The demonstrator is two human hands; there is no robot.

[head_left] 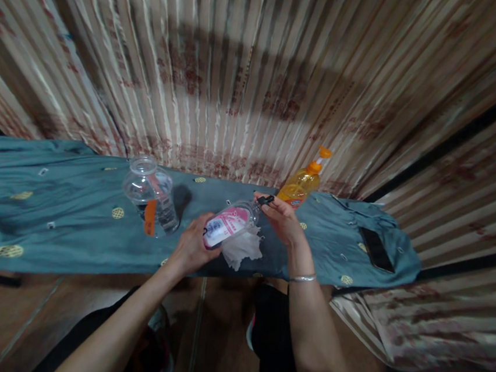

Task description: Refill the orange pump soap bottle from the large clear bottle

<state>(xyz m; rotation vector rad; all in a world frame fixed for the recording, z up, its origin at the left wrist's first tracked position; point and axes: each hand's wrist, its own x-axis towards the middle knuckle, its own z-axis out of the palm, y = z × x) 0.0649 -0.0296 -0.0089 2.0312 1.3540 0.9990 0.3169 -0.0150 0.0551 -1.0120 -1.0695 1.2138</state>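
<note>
My left hand (194, 245) is wrapped round the lower end of a clear pump bottle (231, 224) with a pink and white label. The bottle is tilted, its neck pointing up and to the right. At that neck, the fingers of my right hand (283, 217) are closed on a black pump head (266, 200). Whether the pump head is seated on the neck I cannot tell. Under the bottle lies a crumpled white tissue (244, 249). Just behind my right hand stands a pump bottle of orange liquid (299, 186).
A large clear plastic jar (153, 197) with an orange label stands open-topped on the left. A dark phone (376, 249) lies at the right on the narrow table with a teal cloth (74, 216). A pleated curtain (223, 78) hangs close behind the table.
</note>
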